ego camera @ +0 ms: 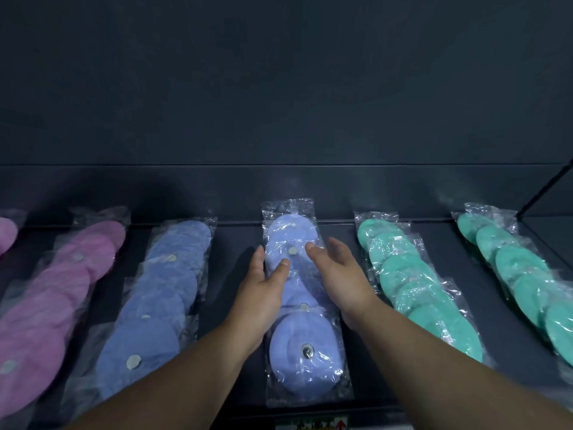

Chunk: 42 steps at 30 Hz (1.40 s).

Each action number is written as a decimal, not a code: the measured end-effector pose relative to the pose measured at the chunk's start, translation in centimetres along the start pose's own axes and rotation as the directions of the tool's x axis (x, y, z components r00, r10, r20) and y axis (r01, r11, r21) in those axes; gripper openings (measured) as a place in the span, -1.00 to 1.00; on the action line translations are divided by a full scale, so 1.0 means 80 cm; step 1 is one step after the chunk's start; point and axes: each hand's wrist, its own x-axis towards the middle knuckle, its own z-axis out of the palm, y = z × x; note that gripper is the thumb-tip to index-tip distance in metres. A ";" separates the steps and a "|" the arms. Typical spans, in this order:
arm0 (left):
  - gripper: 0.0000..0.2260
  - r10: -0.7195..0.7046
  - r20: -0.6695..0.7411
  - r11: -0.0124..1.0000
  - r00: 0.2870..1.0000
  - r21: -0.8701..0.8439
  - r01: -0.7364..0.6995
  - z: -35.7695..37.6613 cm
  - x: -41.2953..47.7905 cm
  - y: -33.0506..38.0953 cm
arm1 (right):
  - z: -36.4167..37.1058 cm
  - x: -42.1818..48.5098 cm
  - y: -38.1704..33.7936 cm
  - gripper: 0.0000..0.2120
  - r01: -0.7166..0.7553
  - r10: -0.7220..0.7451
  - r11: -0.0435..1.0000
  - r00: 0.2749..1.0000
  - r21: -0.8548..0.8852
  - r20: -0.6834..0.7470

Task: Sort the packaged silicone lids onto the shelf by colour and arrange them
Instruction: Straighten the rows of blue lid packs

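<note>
Our forearms (173, 383) enter from the lower edge of the frame and converge toward the centre. Our left hand (263, 293) lies against the left edge of the middle blue row (305, 352) of packaged lids. Its fingers are straight and pressed together along the wrap, and its thumb rests on top. Our right hand (338, 274) flanks the same row on its right side, with fingers loosely extended and close together. Its thumb tip touches the clear wrap near a white dot, and neither hand pinches anything. The row runs from the front lip of the dark shelf (235, 237) to its back wall, with the packs overlapping. To its left, and apart from it, we see a second blue row (155, 305), then a purple row (52, 305). A further purple pack (6, 234) sits at the left edge of the frame. Right of centre lie the near green row (418, 290) and the far green row (527, 274), both slanting toward the lower right.
</note>
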 end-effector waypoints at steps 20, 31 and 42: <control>-0.48 -0.005 -0.026 0.971 1.000 0.240 0.011 -0.010 -0.027 0.003 | -0.015 -0.022 0.010 -0.37 0.277 -0.237 0.784 0.961 -0.555 0.145; -0.54 -0.010 0.097 0.948 0.995 0.318 -0.021 -0.008 -0.068 -0.005 | -0.032 -0.075 0.034 -0.48 0.518 -0.348 0.454 0.852 -0.725 0.391; -0.60 0.296 -0.335 0.860 0.895 0.501 -0.097 -0.142 -0.157 -0.028 | 0.027 -0.136 0.014 -0.62 0.634 -0.492 0.568 0.772 -0.524 0.401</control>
